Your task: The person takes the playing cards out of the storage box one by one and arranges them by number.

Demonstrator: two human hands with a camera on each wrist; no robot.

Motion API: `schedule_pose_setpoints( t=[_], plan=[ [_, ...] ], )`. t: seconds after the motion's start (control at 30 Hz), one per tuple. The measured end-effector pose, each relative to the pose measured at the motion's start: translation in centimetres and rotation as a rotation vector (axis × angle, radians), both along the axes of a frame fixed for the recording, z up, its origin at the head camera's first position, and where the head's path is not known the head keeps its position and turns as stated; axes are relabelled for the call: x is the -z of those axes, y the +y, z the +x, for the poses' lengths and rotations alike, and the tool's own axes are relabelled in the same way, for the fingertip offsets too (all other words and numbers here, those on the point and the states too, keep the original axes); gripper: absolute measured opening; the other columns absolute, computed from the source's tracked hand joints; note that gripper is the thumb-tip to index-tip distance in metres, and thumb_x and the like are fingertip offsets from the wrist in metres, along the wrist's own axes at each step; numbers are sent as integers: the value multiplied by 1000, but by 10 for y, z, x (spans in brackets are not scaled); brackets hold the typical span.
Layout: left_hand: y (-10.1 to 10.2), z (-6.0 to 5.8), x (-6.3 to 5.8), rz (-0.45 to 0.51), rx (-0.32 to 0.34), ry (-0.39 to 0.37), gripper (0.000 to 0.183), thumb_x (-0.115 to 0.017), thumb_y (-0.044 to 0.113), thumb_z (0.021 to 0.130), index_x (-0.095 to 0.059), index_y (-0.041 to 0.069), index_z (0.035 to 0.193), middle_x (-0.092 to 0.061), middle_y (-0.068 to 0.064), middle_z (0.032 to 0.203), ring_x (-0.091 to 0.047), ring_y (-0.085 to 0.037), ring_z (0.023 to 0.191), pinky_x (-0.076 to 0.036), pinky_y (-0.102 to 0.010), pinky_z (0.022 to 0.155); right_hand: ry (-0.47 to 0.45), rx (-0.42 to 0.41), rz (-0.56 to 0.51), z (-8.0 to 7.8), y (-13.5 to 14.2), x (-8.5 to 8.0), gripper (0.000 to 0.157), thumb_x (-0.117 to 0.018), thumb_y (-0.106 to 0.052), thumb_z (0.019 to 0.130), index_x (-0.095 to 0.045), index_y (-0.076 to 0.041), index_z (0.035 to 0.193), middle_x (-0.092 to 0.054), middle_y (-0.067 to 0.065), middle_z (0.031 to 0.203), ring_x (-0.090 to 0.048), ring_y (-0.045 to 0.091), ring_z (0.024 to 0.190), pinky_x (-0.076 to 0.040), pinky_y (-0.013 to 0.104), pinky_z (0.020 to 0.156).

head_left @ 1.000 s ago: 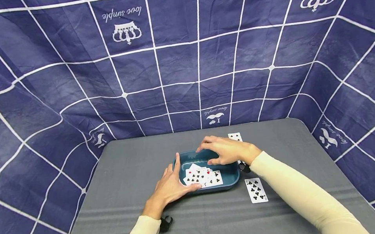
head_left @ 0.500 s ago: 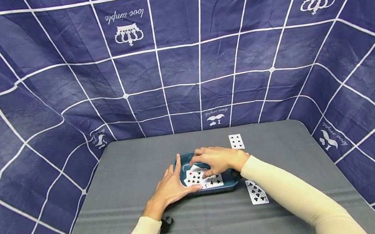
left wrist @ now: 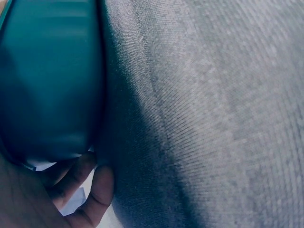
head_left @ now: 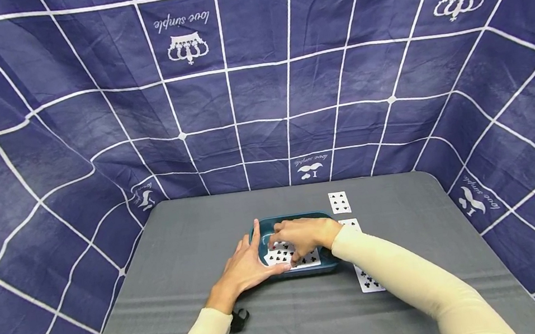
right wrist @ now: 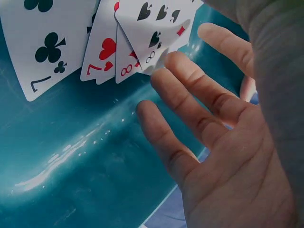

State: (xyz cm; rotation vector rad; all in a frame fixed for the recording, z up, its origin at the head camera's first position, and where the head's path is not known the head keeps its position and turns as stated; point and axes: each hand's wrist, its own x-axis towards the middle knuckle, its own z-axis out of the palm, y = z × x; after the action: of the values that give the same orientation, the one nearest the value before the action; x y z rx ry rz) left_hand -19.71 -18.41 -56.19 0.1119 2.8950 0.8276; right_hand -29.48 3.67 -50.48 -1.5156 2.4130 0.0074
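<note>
Across the left end of a teal tray, my left hand keeps its grip, the thumb along the front rim and the fingers at the far side. Bent fingers show against the tray in the left wrist view. My right hand reaches into the tray, fingers and thumb spread over overlapping playing cards. In the right wrist view its fingertips are at the lower edge of the eight of spades. A seven of hearts and a seven of clubs lie beside it.
Right of the tray lie a six of spades, another card partly behind the right forearm, and a clubs card partly under the sleeve in this view. The grey table is backed by a blue checked cloth.
My right hand has moved left and down from above the tray's right side onto the cards, its fingers reaching lower. My left hand has stayed on the tray's left end.
</note>
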Motion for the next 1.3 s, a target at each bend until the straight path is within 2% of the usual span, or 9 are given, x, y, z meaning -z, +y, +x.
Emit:
schedule_pose_setpoints(
  t=[0.33,0.6,0.93,1.17,1.3],
  plan=[
    [1,0,-2,-9,4,8,153,-79,102,77,7,39,188,-38,-25,187,-44,-46,172,-54,-78,115,7,16,17,-1,-3,5,71,-105,-36,89,-74,-30,153,-69,0,132,-67,10,113,-62,31,103],
    [2,0,-2,-10,-3,8,153,-80,101,77,7,40,188,-37,-25,188,-43,-46,172,-53,-80,115,-39,40,2,0,-4,5,65,-106,-31,89,-76,-28,147,-70,0,126,-64,9,109,-61,30,99],
    [2,1,-2,5,-10,10,152,-82,98,78,5,39,188,-38,-27,187,-43,-46,172,-53,-78,117,-45,56,12,2,-2,6,63,-105,-31,91,-75,-30,146,-68,-3,125,-63,10,113,-60,31,102],
    [3,1,-1,6,-14,-2,153,-82,98,78,3,37,189,-38,-27,187,-43,-46,173,-52,-79,117,-27,48,-3,1,2,9,64,-103,-32,93,-74,-33,150,-66,-3,126,-64,10,113,-60,33,105],
    [3,1,-2,-3,-13,-2,154,-81,100,77,5,38,188,-38,-27,187,-43,-46,172,-53,-78,116,-17,42,-32,-1,6,8,61,-103,-29,92,-77,-31,147,-67,-1,128,-66,11,113,-60,32,105]
  ],
)
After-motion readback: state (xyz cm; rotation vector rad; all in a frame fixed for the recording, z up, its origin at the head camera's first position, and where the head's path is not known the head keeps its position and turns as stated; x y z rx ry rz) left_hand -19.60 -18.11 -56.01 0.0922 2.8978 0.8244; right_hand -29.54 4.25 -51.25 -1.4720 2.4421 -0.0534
